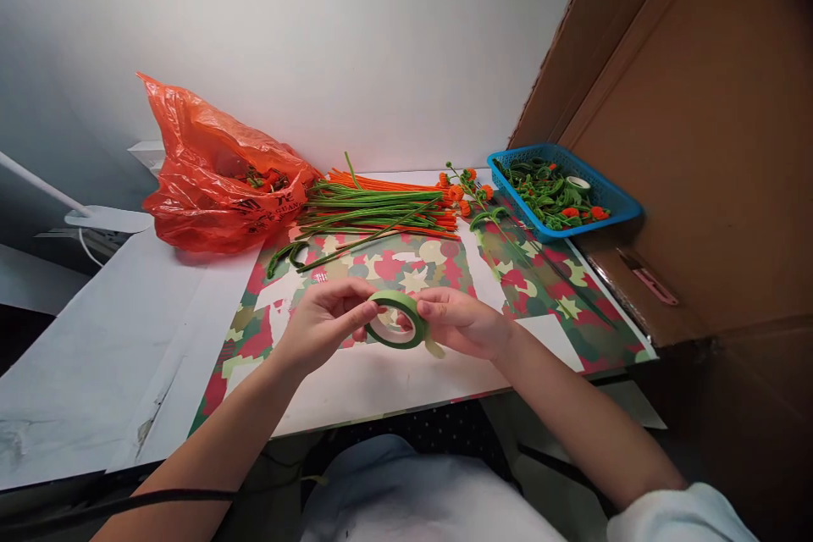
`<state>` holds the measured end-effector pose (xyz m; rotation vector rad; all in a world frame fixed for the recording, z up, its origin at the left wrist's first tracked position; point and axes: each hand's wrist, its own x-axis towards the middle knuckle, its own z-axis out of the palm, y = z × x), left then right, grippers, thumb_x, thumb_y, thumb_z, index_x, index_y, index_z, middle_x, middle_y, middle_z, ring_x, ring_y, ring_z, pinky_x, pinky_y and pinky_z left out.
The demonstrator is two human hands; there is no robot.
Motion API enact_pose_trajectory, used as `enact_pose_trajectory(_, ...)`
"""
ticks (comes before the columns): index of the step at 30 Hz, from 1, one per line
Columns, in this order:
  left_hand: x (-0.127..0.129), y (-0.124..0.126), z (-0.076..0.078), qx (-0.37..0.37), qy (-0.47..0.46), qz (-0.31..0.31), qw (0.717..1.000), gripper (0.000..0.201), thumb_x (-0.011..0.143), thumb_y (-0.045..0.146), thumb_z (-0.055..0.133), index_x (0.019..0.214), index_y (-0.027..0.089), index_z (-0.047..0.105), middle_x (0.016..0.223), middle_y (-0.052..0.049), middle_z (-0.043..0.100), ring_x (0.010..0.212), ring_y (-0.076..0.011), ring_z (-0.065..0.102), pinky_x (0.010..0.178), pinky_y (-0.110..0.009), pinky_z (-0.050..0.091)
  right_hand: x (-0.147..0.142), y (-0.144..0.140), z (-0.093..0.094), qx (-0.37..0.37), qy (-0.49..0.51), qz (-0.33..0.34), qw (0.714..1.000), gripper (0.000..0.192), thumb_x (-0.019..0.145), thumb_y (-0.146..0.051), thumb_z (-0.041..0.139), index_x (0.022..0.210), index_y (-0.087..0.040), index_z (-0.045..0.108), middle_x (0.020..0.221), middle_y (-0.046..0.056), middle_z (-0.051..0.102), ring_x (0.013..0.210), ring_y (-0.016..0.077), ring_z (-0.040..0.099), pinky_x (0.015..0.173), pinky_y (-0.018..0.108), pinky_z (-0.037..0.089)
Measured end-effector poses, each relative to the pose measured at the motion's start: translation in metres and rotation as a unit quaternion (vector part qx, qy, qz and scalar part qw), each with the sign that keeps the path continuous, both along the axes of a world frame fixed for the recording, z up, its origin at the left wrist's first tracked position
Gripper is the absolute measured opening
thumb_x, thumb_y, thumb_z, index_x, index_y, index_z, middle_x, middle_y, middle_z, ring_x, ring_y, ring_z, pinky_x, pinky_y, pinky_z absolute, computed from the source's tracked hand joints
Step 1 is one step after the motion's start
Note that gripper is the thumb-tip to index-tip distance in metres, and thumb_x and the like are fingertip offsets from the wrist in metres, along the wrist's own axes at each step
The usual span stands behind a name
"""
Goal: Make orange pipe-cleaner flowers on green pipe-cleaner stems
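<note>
Both hands meet on a roll of green tape (397, 320), held up just above the near edge of the patterned mat (552, 284). The left hand (323, 323) pinches the roll's rim; the right hand (462, 322) grips its other side, where a short tail seems peeled loose, though it is small. Beyond the roll lie loose stems (381, 207), none taped. Left of them sits an orange bag (216, 174), right a blue basket (562, 190) of finished pieces.
</note>
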<state>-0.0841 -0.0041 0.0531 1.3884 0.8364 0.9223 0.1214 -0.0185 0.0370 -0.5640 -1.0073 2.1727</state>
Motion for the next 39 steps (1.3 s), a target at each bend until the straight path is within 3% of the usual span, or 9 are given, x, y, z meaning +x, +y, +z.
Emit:
enact_pose_trajectory(5, 0.002, -0.001, -0.013, -0.022, -0.034, 0.022, 0.999, 0.032, 0.072, 0.045, 0.078, 0.076, 0.015, 0.067, 0.064, 0.0, 0.065, 0.045, -0.0084, 0.056, 0.04, -0.018, 0.049, -0.008, -0.004, -0.011, 0.036, 0.046, -0.055, 0.997, 0.042, 0.074, -0.054, 0.074, 0.088, -0.015, 0.073, 0.081, 0.002, 0.065, 0.076, 0.0122, 0.057, 0.077, 0.026, 0.042)
enact_pose_trajectory(12, -0.002, -0.008, -0.018, 0.013, -0.031, 0.071, 0.997, 0.03, 0.071, 0.04, 0.08, 0.075, 0.015, 0.064, 0.063, 0.001, 0.064, 0.045, -0.0087, 0.062, 0.045, -0.017, 0.052, -0.006, -0.004, -0.015, 0.057, -0.002, -0.096, 0.994, 0.036, 0.072, -0.05, 0.077, 0.089, -0.019, 0.073, 0.08, 0.0, 0.064, 0.078, 0.0122, 0.057, 0.078, 0.027, 0.041)
enact_pose_trajectory(20, -0.002, -0.012, -0.021, 0.095, -0.059, 0.027, 0.993, 0.017, 0.079, 0.032, 0.074, 0.08, 0.016, 0.069, 0.074, -0.002, 0.065, 0.059, -0.0135, 0.068, 0.051, -0.022, 0.057, -0.004, -0.003, -0.008, 0.155, -0.013, -0.075, 0.985, 0.028, 0.07, -0.043, 0.08, 0.079, -0.018, 0.072, 0.072, -0.001, 0.06, 0.07, 0.0113, 0.051, 0.066, 0.025, 0.04)
enact_pose_trajectory(23, -0.005, -0.011, -0.021, 0.146, -0.024, 0.013, 0.989, 0.017, 0.084, 0.034, 0.069, 0.085, 0.017, 0.069, 0.075, -0.004, 0.066, 0.061, -0.0139, 0.067, 0.05, -0.022, 0.055, -0.004, -0.004, -0.005, 0.165, -0.007, -0.072, 0.984, 0.024, 0.071, -0.039, 0.08, 0.08, -0.018, 0.073, 0.073, -0.001, 0.059, 0.068, 0.0104, 0.051, 0.064, 0.025, 0.04)
enact_pose_trajectory(25, -0.009, -0.008, -0.017, 0.227, 0.051, 0.009, 0.973, 0.015, 0.084, 0.032, 0.068, 0.089, 0.018, 0.07, 0.08, -0.006, 0.069, 0.072, -0.0167, 0.068, 0.054, -0.023, 0.054, -0.003, -0.005, -0.004, 0.176, -0.02, -0.074, 0.981, 0.022, 0.072, -0.037, 0.08, 0.081, -0.018, 0.073, 0.072, -0.001, 0.058, 0.068, 0.0101, 0.051, 0.064, 0.024, 0.04)
enact_pose_trajectory(27, -0.012, -0.006, -0.01, 0.329, 0.138, 0.006, 0.934, 0.018, 0.08, 0.029, 0.072, 0.096, 0.02, 0.07, 0.091, -0.008, 0.071, 0.087, -0.0199, 0.067, 0.061, -0.024, 0.054, -0.002, -0.005, -0.003, 0.192, -0.047, -0.072, 0.977, 0.02, 0.072, -0.035, 0.08, 0.081, -0.019, 0.073, 0.072, -0.001, 0.06, 0.069, 0.0105, 0.051, 0.066, 0.025, 0.04)
enact_pose_trajectory(30, -0.012, -0.004, 0.003, 0.427, 0.179, -0.015, 0.887, 0.031, 0.078, 0.03, 0.075, 0.106, 0.021, 0.068, 0.1, -0.008, 0.072, 0.092, -0.02, 0.066, 0.07, -0.027, 0.054, -0.001, -0.005, 0.0, 0.201, -0.079, -0.064, 0.974, 0.02, 0.072, -0.035, 0.079, 0.082, -0.019, 0.073, 0.076, -0.001, 0.062, 0.074, 0.0118, 0.052, 0.069, 0.026, 0.04)
enact_pose_trajectory(34, -0.005, -0.004, 0.016, 0.476, 0.183, -0.021, 0.86, 0.018, 0.081, 0.028, 0.072, 0.097, 0.021, 0.068, 0.087, -0.005, 0.073, 0.078, -0.0171, 0.065, 0.072, -0.03, 0.052, 0.0, -0.005, 0.003, 0.197, -0.082, -0.067, 0.975, 0.02, 0.072, -0.035, 0.079, 0.082, -0.019, 0.072, 0.078, -0.001, 0.061, 0.074, 0.0118, 0.051, 0.068, 0.026, 0.04)
enact_pose_trajectory(39, -0.006, -0.004, 0.022, 0.493, 0.173, -0.015, 0.852, 0.017, 0.081, 0.03, 0.073, 0.094, 0.019, 0.068, 0.08, -0.004, 0.071, 0.072, -0.0153, 0.062, 0.07, -0.031, 0.05, 0.002, -0.005, 0.006, 0.221, -0.105, -0.069, 0.967, 0.024, 0.072, -0.038, 0.078, 0.083, -0.018, 0.072, 0.075, -0.002, 0.059, 0.07, 0.011, 0.046, 0.067, 0.027, 0.036)
